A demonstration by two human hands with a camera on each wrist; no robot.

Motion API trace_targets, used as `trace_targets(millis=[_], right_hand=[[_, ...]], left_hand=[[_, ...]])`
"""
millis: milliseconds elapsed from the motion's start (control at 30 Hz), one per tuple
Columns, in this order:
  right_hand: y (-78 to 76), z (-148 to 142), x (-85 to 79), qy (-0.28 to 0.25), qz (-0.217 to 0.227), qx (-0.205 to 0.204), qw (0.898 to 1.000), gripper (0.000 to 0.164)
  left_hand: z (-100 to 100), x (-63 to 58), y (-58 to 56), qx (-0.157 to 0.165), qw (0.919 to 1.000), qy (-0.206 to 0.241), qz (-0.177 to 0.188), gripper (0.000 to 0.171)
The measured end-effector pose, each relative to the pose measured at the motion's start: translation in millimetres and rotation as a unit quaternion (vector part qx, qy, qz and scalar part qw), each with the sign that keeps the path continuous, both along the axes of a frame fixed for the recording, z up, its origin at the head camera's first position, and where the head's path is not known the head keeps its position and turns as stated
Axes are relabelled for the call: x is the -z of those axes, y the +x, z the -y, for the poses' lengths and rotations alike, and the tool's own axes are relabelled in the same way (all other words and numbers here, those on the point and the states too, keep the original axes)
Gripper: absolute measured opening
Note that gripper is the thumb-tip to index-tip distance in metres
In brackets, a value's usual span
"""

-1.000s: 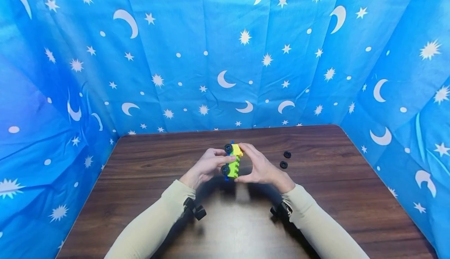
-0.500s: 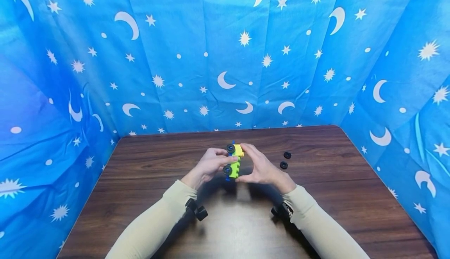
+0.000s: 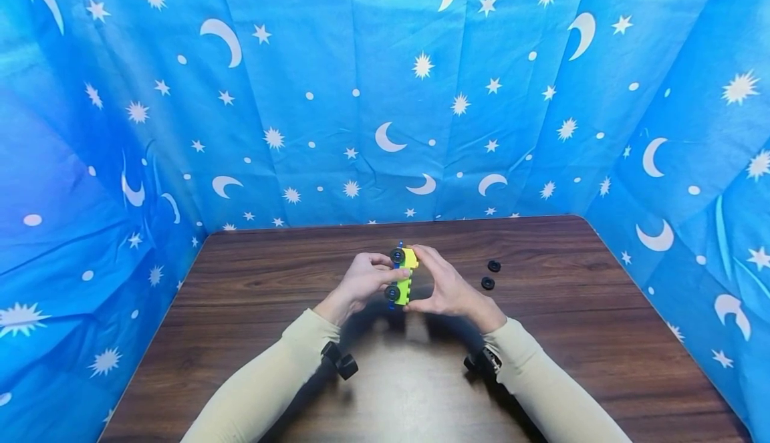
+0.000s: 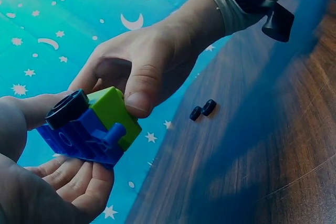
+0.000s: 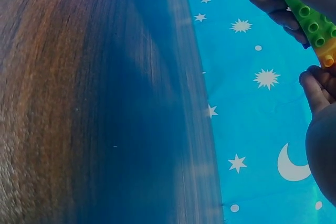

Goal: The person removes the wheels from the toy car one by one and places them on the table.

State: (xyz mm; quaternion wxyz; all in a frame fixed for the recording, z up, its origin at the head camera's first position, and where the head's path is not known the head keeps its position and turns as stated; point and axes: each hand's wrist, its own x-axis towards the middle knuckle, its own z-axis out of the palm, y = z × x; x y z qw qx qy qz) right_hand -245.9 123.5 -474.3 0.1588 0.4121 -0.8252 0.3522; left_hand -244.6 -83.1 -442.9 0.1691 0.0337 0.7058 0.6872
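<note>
Since a second ago the toy car [image 3: 404,289] has rolled slightly between the hands, turning its wheel side more upward; the hands barely shift.

Nearest, at seven and five o'clock, pale sleeves [image 3: 265,376] run off the bottom edge, each with a black wrist device [image 3: 339,361]. The left hand [image 3: 359,280], at the car's nine o'clock, grips it, thumb across its side and fingers under the blue base [image 4: 86,140]. The right hand [image 3: 448,287], at three o'clock, pinches its ends between thumb and fingers. Two mounted wheels [image 3: 392,293] show overhead; a bare axle stub [image 4: 114,134] shows from the left wrist. The right wrist view cuts the car off at one o'clock.

Beyond the right hand, toward three o'clock, two loose wheels [image 3: 488,283] lie near each other on the wooden table [image 3: 601,336]. Farthest, at twelve, hangs a blue star-and-moon cloth [image 3: 337,55].
</note>
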Motion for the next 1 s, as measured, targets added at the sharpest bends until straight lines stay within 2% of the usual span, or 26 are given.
trace_targets(millis=[700, 867, 1000], right_hand=[[0.2, -1.4, -5.5, 0.022, 0.009, 0.006, 1.0, 0.11], [1.8, -6.5, -12.0, 0.029, 0.028, -0.008, 0.999, 0.099], [0.6, -9.2, -17.9, 0.014, 0.02, -0.024, 0.999, 0.085]], left_hand=[[0.9, 0.2, -0.4, -0.012, 0.999, -0.036, -0.021, 0.054], [1.4, 2.4, -0.9, -0.013, 0.9985, -0.049, -0.023, 0.056], [1.5, 5.0, -1.5, -0.012, 0.9983, -0.054, -0.022, 0.055]])
